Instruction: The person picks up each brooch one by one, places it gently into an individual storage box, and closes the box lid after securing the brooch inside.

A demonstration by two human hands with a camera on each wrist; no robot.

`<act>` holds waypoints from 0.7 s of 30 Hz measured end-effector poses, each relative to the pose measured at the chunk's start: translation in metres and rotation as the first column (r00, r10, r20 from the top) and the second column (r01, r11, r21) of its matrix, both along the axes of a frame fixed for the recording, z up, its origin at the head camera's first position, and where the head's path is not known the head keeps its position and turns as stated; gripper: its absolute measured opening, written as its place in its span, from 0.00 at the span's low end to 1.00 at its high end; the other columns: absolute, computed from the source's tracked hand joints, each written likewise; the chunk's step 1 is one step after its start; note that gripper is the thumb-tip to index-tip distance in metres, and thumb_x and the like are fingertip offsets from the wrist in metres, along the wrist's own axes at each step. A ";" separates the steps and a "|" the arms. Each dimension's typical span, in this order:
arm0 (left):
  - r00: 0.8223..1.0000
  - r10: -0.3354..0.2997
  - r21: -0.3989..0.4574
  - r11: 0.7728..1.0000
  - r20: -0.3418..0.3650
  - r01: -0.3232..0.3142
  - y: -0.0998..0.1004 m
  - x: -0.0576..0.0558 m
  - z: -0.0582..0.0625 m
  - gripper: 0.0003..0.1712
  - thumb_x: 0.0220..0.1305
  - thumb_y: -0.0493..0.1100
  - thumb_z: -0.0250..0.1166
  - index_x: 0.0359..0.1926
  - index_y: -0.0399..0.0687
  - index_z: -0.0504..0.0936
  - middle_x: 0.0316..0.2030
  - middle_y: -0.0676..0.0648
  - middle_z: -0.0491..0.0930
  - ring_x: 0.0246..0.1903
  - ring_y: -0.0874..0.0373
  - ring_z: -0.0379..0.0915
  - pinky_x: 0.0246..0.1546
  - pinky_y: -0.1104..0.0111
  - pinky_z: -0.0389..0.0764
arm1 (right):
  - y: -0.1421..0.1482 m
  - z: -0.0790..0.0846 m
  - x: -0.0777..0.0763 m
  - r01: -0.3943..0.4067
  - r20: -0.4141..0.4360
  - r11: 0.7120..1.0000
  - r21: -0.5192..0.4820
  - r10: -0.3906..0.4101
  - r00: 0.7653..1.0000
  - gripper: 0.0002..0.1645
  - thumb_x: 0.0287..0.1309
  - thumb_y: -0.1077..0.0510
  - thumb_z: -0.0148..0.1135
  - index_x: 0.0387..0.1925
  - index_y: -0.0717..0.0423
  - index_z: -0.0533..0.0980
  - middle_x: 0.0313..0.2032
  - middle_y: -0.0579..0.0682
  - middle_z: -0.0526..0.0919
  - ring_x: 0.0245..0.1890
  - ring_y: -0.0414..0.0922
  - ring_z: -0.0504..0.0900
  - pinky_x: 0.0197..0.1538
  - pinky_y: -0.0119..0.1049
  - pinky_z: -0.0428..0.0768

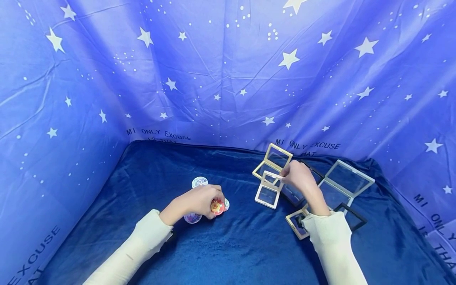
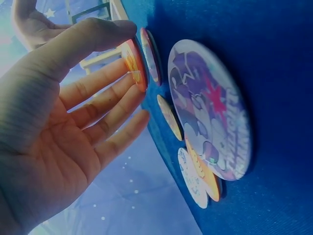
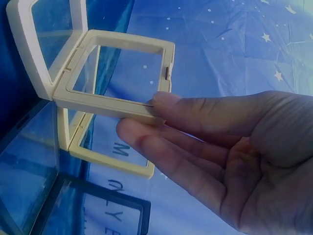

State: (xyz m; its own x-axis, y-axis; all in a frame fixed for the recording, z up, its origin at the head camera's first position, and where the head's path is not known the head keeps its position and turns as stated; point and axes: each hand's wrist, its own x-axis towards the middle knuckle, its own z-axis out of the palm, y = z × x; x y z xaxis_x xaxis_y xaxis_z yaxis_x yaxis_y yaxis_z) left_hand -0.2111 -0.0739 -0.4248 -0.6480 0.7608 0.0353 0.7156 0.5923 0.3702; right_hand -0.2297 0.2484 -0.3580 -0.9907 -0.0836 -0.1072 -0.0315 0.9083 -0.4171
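My left hand [image 1: 202,199] pinches a red round badge [image 1: 217,206] with a gold design between thumb and fingers. In the left wrist view, a large purple cartoon badge [image 2: 210,110] lies nearest, with an orange badge [image 2: 204,169] and a white badge [image 2: 191,177] beyond its edge. Close by the red badge is another small badge [image 2: 150,56]. My right hand [image 1: 302,179] grips the raised lid of a small white hinged display frame [image 3: 117,107], thumb above and fingers beneath. The frame stands unfolded, its two clear windows showing.
Behind the white frame stands an unfolded yellow frame [image 1: 265,157]. Near the right forearm lie a large pale frame [image 1: 364,189], black frames [image 1: 358,225] and a wood-coloured frame [image 1: 291,226]. Blue cloth [image 1: 228,253] covers the surface, and a starry curtain [image 1: 221,71] hangs behind.
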 end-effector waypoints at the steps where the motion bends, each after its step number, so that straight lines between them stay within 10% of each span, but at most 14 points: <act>1: 1.000 -0.006 0.009 1.000 0.002 0.006 0.000 -0.001 0.000 0.21 0.39 0.40 0.81 0.39 0.49 0.87 0.36 0.54 0.81 0.32 0.64 0.73 0.36 0.72 0.77 | -0.002 0.000 -0.001 -0.002 -0.002 1.000 -0.005 0.002 1.000 0.06 0.60 0.66 0.67 0.37 0.65 0.86 0.36 0.61 0.89 0.34 0.52 0.86 0.41 0.50 0.83; 21: 0.995 0.047 0.069 0.996 0.088 -0.053 0.003 -0.003 0.016 0.25 0.47 0.38 0.79 0.50 0.41 0.87 0.44 0.48 0.81 0.41 0.57 0.77 0.41 0.71 0.81 | -0.037 -0.005 -0.022 -0.107 -0.006 0.993 -0.058 0.107 0.994 0.05 0.62 0.64 0.68 0.37 0.61 0.88 0.35 0.56 0.91 0.35 0.50 0.87 0.42 0.46 0.83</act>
State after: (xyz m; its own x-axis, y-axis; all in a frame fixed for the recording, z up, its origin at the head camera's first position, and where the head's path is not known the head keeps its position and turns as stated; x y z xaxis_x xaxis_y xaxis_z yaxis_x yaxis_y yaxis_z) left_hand -0.2144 -0.0709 -0.4092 -0.6881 0.7250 0.0306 0.6494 0.5964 0.4717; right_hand -0.2520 0.2110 -0.3632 -0.9760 -0.1955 -0.0959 -0.1289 0.8738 -0.4688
